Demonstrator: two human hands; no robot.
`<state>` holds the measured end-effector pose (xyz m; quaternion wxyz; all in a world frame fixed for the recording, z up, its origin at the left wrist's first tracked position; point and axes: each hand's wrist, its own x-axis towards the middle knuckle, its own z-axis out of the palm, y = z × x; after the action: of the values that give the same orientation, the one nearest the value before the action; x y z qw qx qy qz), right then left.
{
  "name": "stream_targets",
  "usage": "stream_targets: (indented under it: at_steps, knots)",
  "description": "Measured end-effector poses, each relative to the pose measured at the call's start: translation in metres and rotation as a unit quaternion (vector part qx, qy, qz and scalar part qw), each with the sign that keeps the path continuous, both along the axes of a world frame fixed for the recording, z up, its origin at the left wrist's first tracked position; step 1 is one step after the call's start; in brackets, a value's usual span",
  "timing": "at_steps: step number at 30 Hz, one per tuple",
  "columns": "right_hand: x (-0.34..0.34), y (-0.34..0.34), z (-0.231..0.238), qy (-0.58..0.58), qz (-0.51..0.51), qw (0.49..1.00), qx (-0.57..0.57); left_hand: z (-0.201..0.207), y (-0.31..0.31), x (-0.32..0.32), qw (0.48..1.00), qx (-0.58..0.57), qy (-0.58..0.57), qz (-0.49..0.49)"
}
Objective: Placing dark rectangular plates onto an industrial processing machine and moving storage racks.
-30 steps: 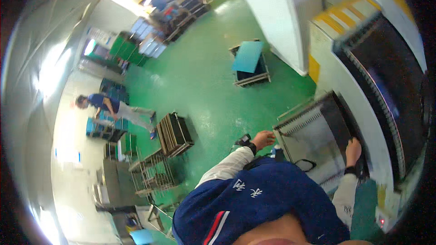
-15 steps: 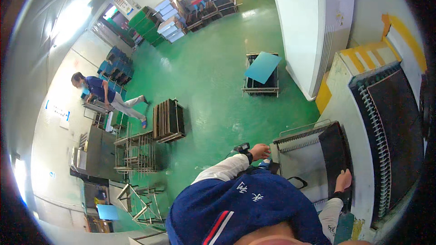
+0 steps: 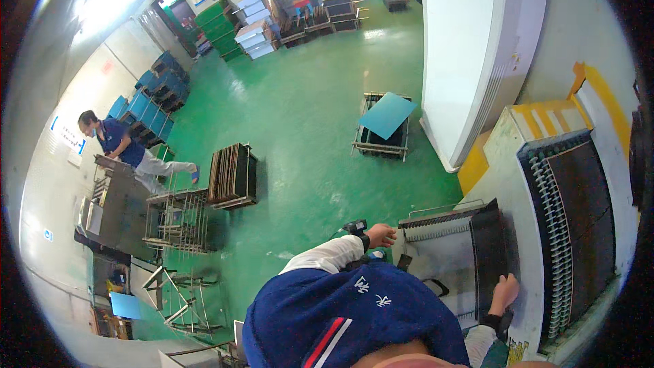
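In front of me at the lower right is a slotted metal rack (image 3: 439, 212) with rows of coil-like teeth. A dark board (image 3: 489, 249) stands along its right side, beside a pale grey surface (image 3: 443, 262). My left hand (image 3: 381, 235) is at the rack's left edge, fingers curled; what they hold, if anything, is hidden. My right hand (image 3: 505, 293) is closed at the near right edge of the dark board. A dark band with a small device (image 3: 356, 227) sits on my left wrist.
A machine (image 3: 538, 197) with a coil-toothed row and dark panels stands right. A white cabinet (image 3: 470, 61) is beyond it. A blue sheet (image 3: 388, 114) lies on a low rack. Board-filled and bare racks (image 3: 176, 221) stand left, where a co-worker (image 3: 122, 143) leans over.
The whole view has shifted slightly. My right hand has come nearer to me along the dark board's edge. The co-worker at the left has stepped further left and bends over a grey bench.
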<state>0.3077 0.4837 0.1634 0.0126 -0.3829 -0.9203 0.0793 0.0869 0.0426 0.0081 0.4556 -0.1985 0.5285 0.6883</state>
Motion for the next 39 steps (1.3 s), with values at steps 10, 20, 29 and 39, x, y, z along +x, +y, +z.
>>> stream_targets:
  at_steps: [10, 20, 29, 39]
  knots:
    - [0.06, 0.003, 0.116, 0.146, -0.076, 0.986, 0.003, 0.044, 0.043, -0.013, 0.986, 0.074, 0.034, -0.143]
    - [0.06, -0.076, 0.11, 0.469, -0.284, 0.737, -0.395, 0.053, 0.072, 0.007, 0.898, 0.13, 0.127, -0.402]
    - [0.055, -0.107, 0.083, 0.494, -0.289, 0.607, -0.552, 0.068, 0.071, -0.005, 0.9, 0.129, 0.177, -0.377]
    - [0.049, -0.093, 0.049, 0.432, -0.277, 0.757, -0.403, 0.091, 0.063, -0.008, 0.942, 0.062, 0.182, -0.276]
